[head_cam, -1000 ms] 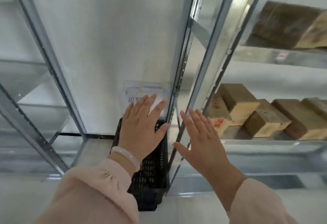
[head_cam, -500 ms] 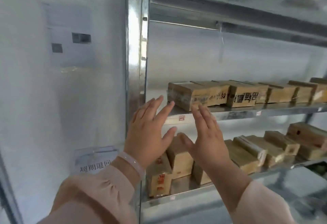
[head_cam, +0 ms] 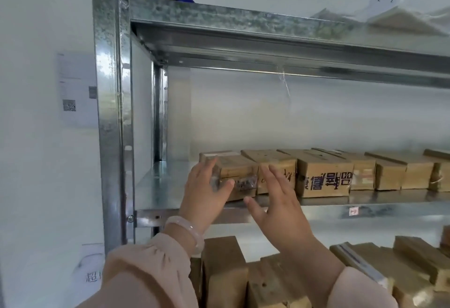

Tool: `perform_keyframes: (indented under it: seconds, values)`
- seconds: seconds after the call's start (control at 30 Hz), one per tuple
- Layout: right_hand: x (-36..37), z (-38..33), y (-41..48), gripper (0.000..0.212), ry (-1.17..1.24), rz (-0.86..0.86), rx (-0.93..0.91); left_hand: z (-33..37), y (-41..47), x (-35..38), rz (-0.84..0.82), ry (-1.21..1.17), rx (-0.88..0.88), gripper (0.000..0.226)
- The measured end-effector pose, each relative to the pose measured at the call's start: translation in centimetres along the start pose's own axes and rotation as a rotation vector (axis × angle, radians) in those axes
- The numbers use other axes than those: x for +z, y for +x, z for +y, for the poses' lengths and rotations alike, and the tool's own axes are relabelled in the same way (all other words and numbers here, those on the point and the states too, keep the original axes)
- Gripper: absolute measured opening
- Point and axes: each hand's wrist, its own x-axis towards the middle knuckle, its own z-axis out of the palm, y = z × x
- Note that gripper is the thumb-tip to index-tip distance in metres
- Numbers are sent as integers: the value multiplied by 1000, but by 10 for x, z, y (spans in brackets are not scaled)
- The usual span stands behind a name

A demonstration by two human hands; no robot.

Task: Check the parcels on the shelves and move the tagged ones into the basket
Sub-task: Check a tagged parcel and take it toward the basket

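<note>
The metal rack [head_cam: 112, 113] carries a row of parcels [head_cam: 326, 178] along its middle shelf [head_cam: 158, 186], printed faces outward, probably for easy checking. The left hand [head_cam: 207, 193] lays straight fingers [head_cam: 203, 170] on the end parcel [head_cam: 238, 171]. The right hand [head_cam: 280, 200] hovers open just beside it, likely to bracket it. No basket is in view.

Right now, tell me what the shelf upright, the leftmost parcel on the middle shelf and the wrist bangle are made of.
Grey speckled shelf upright: galvanised steel by the look, mottled spangle and bright reflections. Leftmost brown box-shaped parcel: matte cardboard, with glossy clear tape glinting on its front. Pale pink bangle: smooth, translucent, perhaps jade or glass.
</note>
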Motion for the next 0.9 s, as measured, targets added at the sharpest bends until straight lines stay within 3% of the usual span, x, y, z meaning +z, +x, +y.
perform_keyframes:
  seconds: [0.17,0.3,0.47,0.57,0.67,0.73,0.8,0.83,0.9]
  values:
    - [5,20,22,74,47,-49,-76,-3,19,18,-18,61,-53,64]
    - [15,28,24,72,111,-100,-59,-8,15,16,89,73,-42,50]
    - [5,22,38,45,499,-31,41,-13,-5,5,174,-106,-3,47]
    - [4,14,50,61,748,-63,204,-9,-13,-4,208,-262,31,54]
    - [5,4,55,63,935,-217,320,-3,-15,-10,162,-380,43,55]
    - [5,-2,56,55,1077,-232,337,2,-13,-13,128,-412,1,46]
    - [4,-6,55,57,1015,-178,263,12,-6,-19,102,-439,-84,27]
    - [5,-7,54,59,955,-146,217,18,-3,-23,67,-449,-121,29]
    - [7,-11,53,63,853,-93,132,26,3,-26,-33,-435,-157,66]
